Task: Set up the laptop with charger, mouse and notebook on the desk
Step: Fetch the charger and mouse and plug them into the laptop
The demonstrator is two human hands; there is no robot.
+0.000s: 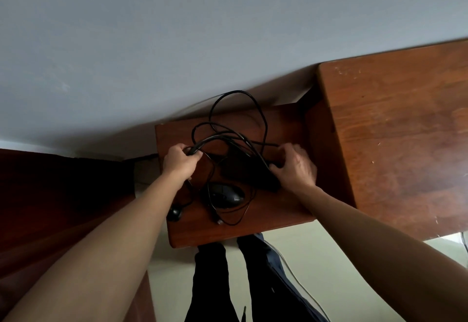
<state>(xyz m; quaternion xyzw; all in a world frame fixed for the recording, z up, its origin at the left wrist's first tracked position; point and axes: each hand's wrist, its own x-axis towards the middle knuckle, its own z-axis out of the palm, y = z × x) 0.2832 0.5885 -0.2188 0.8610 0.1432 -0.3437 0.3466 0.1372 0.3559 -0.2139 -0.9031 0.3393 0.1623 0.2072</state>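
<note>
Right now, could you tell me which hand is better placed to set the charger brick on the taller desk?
Probably the right hand: it grips the charger brick and lies next to the taller desk. The left hand grips the cable on the far side.

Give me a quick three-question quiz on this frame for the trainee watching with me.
1. True or false: a hand is holding the mouse.
2. What does the left hand grip? A) the charger cable B) a notebook C) a laptop
3. Fill in: the end of the charger brick is gripped by the ___ hand.
Key: 1 false, it lies on the small table; 2 A; 3 right hand.
</note>
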